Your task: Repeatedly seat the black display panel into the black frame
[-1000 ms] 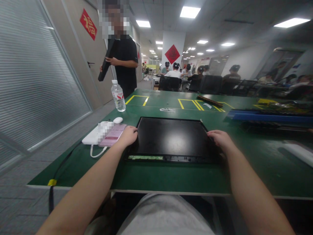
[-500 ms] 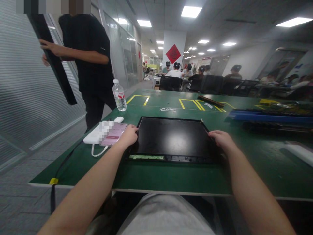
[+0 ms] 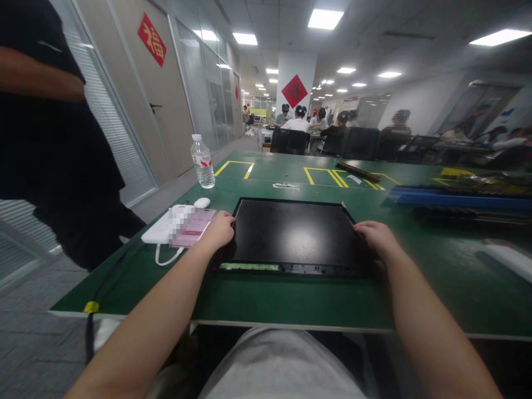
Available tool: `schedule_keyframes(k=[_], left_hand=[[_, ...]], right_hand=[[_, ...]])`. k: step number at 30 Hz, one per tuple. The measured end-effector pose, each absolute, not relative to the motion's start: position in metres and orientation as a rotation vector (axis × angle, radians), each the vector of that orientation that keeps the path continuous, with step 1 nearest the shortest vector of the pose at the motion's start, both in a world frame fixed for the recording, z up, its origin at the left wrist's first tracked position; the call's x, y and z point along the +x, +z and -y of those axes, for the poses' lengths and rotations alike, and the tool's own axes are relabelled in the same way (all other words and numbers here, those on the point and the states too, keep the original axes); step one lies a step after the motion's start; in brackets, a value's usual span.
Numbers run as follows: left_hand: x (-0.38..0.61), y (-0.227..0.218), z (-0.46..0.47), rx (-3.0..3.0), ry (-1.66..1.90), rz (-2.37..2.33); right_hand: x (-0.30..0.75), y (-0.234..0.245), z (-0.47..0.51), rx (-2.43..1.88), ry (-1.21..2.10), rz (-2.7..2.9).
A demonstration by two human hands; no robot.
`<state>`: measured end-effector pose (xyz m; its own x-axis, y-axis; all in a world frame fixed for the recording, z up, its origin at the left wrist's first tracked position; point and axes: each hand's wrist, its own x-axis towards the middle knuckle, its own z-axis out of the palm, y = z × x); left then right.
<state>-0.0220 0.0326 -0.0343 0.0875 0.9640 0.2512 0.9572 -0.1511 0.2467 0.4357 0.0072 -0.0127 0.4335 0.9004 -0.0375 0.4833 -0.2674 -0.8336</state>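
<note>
A black flat display panel (image 3: 293, 233) lies face up on the green table (image 3: 266, 299) in front of me, with a green circuit strip along its near edge. My left hand (image 3: 219, 230) grips the panel's left edge, fingers curled over it. At the panel's right edge my right hand (image 3: 376, 237) is curled round the rim in the same way. Both forearms reach in from the bottom of the view.
Left of the panel lie a pink phone (image 3: 192, 227) on a white power bank (image 3: 160, 233), a white mouse (image 3: 201, 203) and a water bottle (image 3: 203, 162). A person in black (image 3: 54, 144) stands close at the left. Blue trays (image 3: 457, 198) sit at the right; seated workers are beyond.
My hands and the panel have stayed put. The person in black, carrying a long black panel, has walked along the aisle toward me and now fills the left edge.
</note>
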Motion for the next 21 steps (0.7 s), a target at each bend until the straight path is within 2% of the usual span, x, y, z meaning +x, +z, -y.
schedule_keyframes(k=[21], left_hand=[[-0.0241,-0.037,-0.0347,2.27,0.594,-2.032]], right_hand=[[0.4361,-0.0138,-0.0083,-1.932,0.637,1.192]])
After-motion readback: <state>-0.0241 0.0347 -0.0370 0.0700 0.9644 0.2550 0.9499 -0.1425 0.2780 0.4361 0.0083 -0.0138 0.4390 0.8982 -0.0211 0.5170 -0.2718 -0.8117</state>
